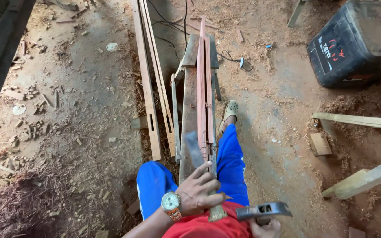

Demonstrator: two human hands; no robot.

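Head view: the left hand [198, 191], fingers curled closed, holds a chisel [201, 169] upright against the reddish wood strip [202, 101] lying along the narrow bench [189, 110], near its close end, while the right hand [266, 227] grips a hammer [263, 210], poised beside the handle.
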